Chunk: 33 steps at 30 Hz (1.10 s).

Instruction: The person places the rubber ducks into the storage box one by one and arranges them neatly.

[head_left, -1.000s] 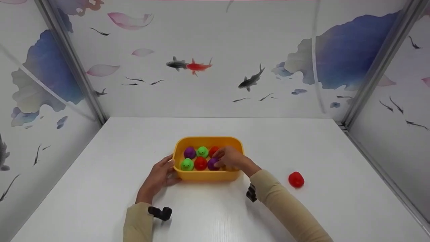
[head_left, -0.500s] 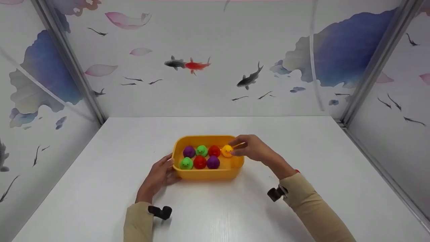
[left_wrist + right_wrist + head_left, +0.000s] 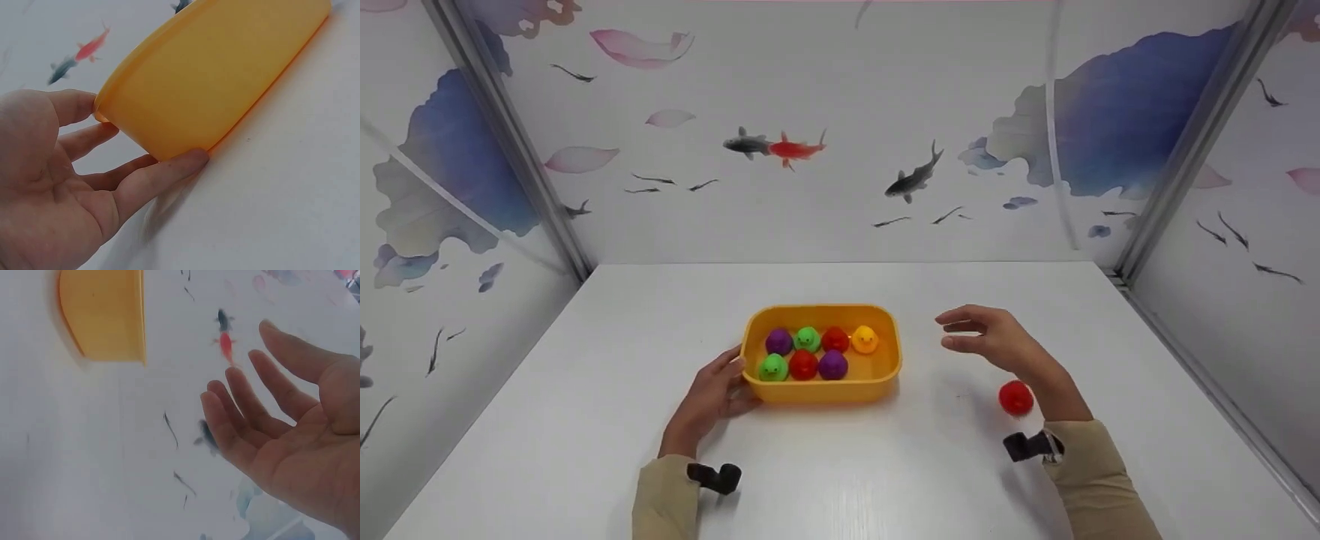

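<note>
In the head view a yellow plastic bin (image 3: 819, 391) holds small rubber ducks in two rows. Its back row has a purple duck (image 3: 779, 342), a green duck (image 3: 808, 340), a red duck (image 3: 835, 340) and a yellow duck (image 3: 865, 340). The front row shows a green duck (image 3: 773, 368), a red duck (image 3: 803, 365) and a purple duck (image 3: 833, 365). My left hand (image 3: 718, 385) holds the bin's near left corner, thumb (image 3: 163, 179) on the front wall. Right of the bin, my right hand (image 3: 994, 341) hovers with relaxed fingers, holding nothing.
One more red duck-like toy (image 3: 1016, 398) lies on the white table (image 3: 870, 465), close to the right wrist. Walls printed with fish (image 3: 913, 177) and petals enclose the table at the back and both sides. Black wrist cameras (image 3: 715, 478) hang below both hands.
My right hand let go of the yellow duck in the bin's back row and moved right, out past the rim. My left hand stayed at the bin.
</note>
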Available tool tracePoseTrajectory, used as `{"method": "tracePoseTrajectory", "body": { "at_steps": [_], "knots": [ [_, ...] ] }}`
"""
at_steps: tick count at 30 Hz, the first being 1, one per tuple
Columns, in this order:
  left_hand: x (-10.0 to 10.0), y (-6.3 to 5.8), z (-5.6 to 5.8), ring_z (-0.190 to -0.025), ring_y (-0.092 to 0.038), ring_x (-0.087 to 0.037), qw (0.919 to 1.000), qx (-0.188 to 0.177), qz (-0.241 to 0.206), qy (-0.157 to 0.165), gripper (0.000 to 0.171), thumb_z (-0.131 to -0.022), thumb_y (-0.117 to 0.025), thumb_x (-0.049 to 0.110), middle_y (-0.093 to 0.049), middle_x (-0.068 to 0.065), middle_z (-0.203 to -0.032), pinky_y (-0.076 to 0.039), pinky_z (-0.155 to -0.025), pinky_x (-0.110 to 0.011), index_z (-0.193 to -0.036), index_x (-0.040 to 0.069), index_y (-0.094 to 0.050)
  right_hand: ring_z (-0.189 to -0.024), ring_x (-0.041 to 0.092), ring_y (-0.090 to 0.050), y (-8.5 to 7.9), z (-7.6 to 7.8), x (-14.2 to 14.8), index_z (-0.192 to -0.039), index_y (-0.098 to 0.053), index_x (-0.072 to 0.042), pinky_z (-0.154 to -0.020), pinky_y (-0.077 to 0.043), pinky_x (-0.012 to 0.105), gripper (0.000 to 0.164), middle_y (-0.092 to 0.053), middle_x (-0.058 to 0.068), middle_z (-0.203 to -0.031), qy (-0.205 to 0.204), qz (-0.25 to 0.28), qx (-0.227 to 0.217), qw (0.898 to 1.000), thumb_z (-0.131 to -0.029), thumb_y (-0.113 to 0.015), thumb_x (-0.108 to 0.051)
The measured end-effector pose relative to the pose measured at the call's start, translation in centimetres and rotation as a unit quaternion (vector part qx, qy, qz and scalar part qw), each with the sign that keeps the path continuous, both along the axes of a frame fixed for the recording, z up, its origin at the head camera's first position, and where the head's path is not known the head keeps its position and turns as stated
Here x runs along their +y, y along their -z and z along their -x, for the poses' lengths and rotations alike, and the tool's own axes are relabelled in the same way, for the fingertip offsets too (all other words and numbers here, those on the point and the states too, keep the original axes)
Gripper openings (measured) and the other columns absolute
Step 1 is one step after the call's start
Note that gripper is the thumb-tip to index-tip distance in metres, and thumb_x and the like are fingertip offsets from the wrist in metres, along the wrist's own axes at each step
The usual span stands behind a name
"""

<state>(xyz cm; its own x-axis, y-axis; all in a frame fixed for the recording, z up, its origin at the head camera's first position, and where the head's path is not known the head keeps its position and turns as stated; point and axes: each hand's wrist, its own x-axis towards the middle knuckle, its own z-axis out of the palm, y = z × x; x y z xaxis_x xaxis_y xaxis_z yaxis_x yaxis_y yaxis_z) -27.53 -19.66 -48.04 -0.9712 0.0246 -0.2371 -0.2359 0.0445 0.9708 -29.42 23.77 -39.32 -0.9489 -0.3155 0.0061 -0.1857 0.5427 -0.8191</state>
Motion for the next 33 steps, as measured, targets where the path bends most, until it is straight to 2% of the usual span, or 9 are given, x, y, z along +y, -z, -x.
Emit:
{"method": "tracePoseTrajectory", "body": {
  "at_steps": [3, 6, 10, 13, 19, 22, 28, 33],
  "knots": [
    [0.0, 0.0, -0.1, -0.13, -0.059, -0.033, 1.0, 0.001, 0.002, 0.004, 0.05, -0.107, -0.045, 0.032, -0.046, -0.016, -0.155, -0.059, -0.094, -0.04, -0.155, 0.023, -0.038, -0.132, 0.037, -0.055, 0.7, 0.2, 2.1, -0.134, -0.061, -0.013, -0.105, -0.053, 0.044, 0.045, -0.057, 0.015, -0.142, -0.022, 0.007, 0.002, 1.0, -0.093, -0.07, -0.028],
    [0.0, 0.0, -0.1, -0.13, -0.059, -0.033, 1.0, 0.001, 0.003, 0.002, 0.05, -0.106, -0.045, 0.033, -0.046, -0.016, -0.155, -0.059, -0.095, -0.04, -0.155, 0.023, -0.038, -0.134, 0.037, -0.054, 1.4, 0.3, 4.2, -0.136, -0.059, -0.012, -0.103, -0.055, 0.035, 0.046, -0.056, 0.015, -0.143, -0.037, 0.019, 0.007, 0.999, -0.093, -0.07, -0.027],
    [0.0, -0.1, -0.1, -0.132, -0.057, -0.034, 1.0, 0.0, 0.004, 0.002, 0.051, -0.106, -0.045, 0.034, -0.045, -0.016, -0.155, -0.059, -0.095, -0.04, -0.155, 0.024, -0.038, -0.137, 0.039, -0.05, 2.1, 0.4, 6.7, -0.137, -0.058, -0.008, -0.097, -0.053, 0.019, 0.049, -0.055, 0.016, -0.145, -0.035, 0.041, 0.01, 0.999, -0.093, -0.071, -0.026],
    [0.0, -0.1, -0.1, -0.133, -0.056, -0.035, 1.0, 0.0, 0.004, 0.002, 0.051, -0.106, -0.045, 0.034, -0.044, -0.017, -0.156, -0.059, -0.095, -0.039, -0.156, 0.024, -0.037, -0.138, 0.039, -0.047, 2.6, 0.4, 8.2, -0.137, -0.057, -0.008, -0.095, -0.051, 0.015, 0.05, -0.053, 0.015, -0.146, -0.028, 0.046, 0.005, 0.999, -0.093, -0.071, -0.027],
    [-0.1, -0.1, -0.1, -0.135, -0.055, -0.035, 1.0, 0.002, -0.005, 0.004, 0.051, -0.106, -0.045, 0.032, -0.045, -0.016, -0.156, -0.059, -0.094, -0.04, -0.156, 0.023, -0.037, -0.134, 0.028, -0.052, 4.2, 0.2, 10.7, -0.134, -0.059, -0.01, -0.097, -0.048, 0.015, 0.046, -0.053, 0.017, -0.147, -0.02, 0.03, 0.001, 0.999, -0.093, -0.07, -0.028],
    [-0.1, -0.1, -0.2, -0.134, -0.056, -0.034, 0.9999, 0.001, -0.01, 0.004, 0.051, -0.106, -0.046, 0.032, -0.046, -0.016, -0.155, -0.059, -0.093, -0.041, -0.156, 0.022, -0.037, -0.134, 0.028, -0.052, 5.1, 0.2, 11.6, -0.135, -0.058, -0.008, -0.099, -0.048, 0.02, 0.048, -0.052, 0.02, -0.147, -0.022, 0.023, -0.018, 0.999, -0.093, -0.07, -0.027],
    [-0.2, -0.1, -0.2, -0.133, -0.057, -0.033, 0.9999, 0.0, -0.013, 0.002, 0.051, -0.106, -0.046, 0.032, -0.047, -0.016, -0.154, -0.059, -0.094, -0.04, -0.155, 0.022, -0.038, -0.138, 0.041, -0.047, 6.9, 0.5, 12.4, -0.134, -0.056, -0.003, -0.1, -0.049, 0.029, 0.049, -0.05, 0.021, -0.149, -0.057, 0.024, -0.08, 0.995, -0.092, -0.07, -0.023],
    [-0.1, -0.1, -0.1, -0.135, -0.055, -0.034, 0.9999, 0.002, -0.012, 0.004, 0.051, -0.106, -0.046, 0.032, -0.046, -0.015, -0.155, -0.058, -0.095, -0.04, -0.155, 0.022, -0.037, -0.129, 0.029, -0.054, 7.7, 0.6, 12.8, -0.136, -0.056, -0.003, -0.097, -0.051, 0.024, 0.05, -0.052, 0.022, -0.148, -0.085, 0.024, -0.112, 0.99, -0.092, -0.071, -0.021]
  ]
}}
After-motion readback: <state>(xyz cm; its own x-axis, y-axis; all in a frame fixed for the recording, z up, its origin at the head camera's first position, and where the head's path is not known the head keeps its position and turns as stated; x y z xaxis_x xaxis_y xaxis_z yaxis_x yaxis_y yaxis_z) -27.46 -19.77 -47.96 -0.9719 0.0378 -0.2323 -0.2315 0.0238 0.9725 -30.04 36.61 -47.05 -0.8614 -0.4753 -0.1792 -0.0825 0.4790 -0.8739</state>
